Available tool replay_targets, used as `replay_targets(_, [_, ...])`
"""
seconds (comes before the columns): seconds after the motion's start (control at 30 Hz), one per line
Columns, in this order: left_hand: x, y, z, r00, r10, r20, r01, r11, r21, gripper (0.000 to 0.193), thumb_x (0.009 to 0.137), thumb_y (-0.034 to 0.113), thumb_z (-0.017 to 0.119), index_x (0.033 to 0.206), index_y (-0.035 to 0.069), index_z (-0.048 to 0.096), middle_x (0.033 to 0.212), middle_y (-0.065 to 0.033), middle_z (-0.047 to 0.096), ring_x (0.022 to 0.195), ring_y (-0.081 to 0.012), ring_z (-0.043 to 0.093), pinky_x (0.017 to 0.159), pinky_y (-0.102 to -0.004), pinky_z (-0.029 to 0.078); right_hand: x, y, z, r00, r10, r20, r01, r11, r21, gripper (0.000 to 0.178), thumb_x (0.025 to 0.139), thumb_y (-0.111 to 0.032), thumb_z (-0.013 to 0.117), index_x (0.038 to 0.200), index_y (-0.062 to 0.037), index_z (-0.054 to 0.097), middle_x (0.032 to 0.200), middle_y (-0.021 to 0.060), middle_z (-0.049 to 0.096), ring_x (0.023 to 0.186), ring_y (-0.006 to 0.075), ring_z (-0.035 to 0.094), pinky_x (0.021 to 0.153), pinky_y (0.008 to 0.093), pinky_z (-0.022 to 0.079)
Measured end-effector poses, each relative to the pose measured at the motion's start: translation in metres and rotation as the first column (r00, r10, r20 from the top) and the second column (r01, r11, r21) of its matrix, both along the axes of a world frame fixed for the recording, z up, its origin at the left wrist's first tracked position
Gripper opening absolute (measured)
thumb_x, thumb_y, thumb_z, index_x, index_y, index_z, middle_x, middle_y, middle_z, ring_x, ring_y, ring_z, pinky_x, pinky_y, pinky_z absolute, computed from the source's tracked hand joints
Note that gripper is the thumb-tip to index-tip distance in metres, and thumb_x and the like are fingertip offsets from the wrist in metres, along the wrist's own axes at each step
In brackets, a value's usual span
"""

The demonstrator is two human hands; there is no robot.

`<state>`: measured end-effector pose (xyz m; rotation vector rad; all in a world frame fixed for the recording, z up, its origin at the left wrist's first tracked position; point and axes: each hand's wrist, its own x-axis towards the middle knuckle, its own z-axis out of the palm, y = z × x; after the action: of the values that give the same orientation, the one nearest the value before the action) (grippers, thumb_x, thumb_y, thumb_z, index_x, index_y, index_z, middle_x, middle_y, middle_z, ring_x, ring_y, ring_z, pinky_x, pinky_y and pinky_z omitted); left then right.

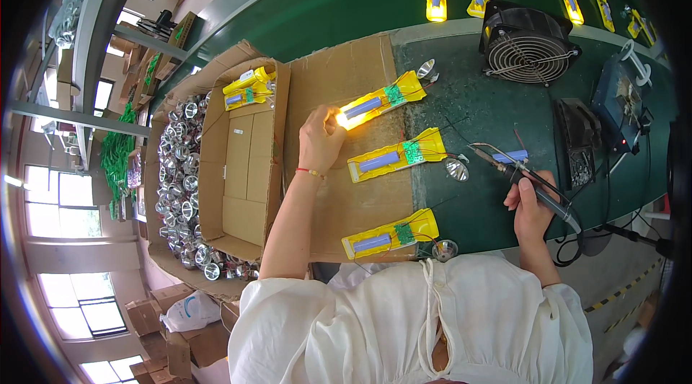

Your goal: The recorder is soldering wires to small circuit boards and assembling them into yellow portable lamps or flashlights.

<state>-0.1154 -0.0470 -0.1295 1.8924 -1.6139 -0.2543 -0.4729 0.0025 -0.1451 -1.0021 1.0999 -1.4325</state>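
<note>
My left hand (322, 140) has its fingers closed on the end of a yellow flashlight housing (411, 88), which glows brightly beside the fingertips. A blue battery cell and a green circuit board sit in this housing, with a small reflector (427, 69) at its far end. Nearer to me lie two similar items, a middle yellow housing (432, 144) with a reflector (456, 170) and a near yellow housing (353, 245) with another reflector (445, 250). In my right hand (532, 209) is a soldering iron (551, 205), tip pointing left. Close to the iron lies a loose blue battery cell (510, 156).
An open cardboard box (280, 160) with yellow housings stands left, beside a heap of reflectors (180, 182). A black fan (530, 45) stands at the back; a blue soldering station (618, 103) is right. Several housings, some lit, line the green far surface (360, 5).
</note>
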Motion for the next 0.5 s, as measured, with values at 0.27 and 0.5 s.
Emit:
replay_targets(0.27, [0.028, 0.007, 0.014, 0.833, -0.382, 0.401, 0.413, 0.911, 0.01, 0.008, 0.073, 0.007, 0.054, 0.079, 0.005, 0.059, 0.082, -0.0109, 0.057, 0.076, -0.0276, 0.056, 0.067, -0.0356, 0.047, 0.003, 0.004, 0.004, 1.0, -0.03, 0.006, 0.03, 0.999, 0.028, 0.011, 0.082, -0.009, 0.053, 0.081, -0.0014, 0.045, 0.055, 0.0062, 0.051, 0.041, 0.0105, 0.047, 0.036, 0.0191, 0.035])
replay_targets(0.5, [0.025, -0.001, 0.032, 0.518, -0.489, 0.702, 0.517, 0.833, 0.199, 0.004, 0.073, 0.008, 0.052, 0.075, 0.009, 0.056, 0.093, -0.0057, 0.058, 0.084, -0.0213, 0.057, 0.074, -0.0314, 0.046, -0.005, 0.011, 0.002, 0.999, -0.005, 0.046, 0.004, 1.0, 0.018, 0.01, 0.082, -0.006, 0.054, 0.084, -0.0013, 0.045, 0.058, 0.009, 0.055, 0.045, 0.0117, 0.052, 0.039, 0.0203, 0.041])
